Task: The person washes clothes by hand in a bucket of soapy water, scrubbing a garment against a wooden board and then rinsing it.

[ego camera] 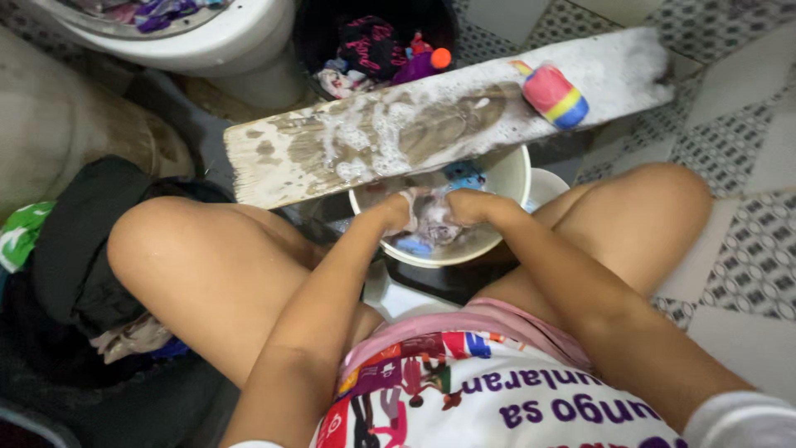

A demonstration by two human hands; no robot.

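A wet cloth, pale and bunched, sits in soapy water inside a white basin on the floor between a squatting person's knees. The left hand and the right hand are both plunged into the basin and closed around the cloth, knuckles close together. A blue garment shows at the basin's far side, just under a long wooden washboard laid slantwise across the rim and streaked with suds. Near the board's far end rests a bar of soap banded in pink, yellow and blue. Beyond the board stands a dark bucket heaped with coloured laundry and an orange-capped purple bottle. A white tub of clothes stands at upper left, and a dark pile of clothing lies beside the left knee. Patterned grey tiles cover the floor.
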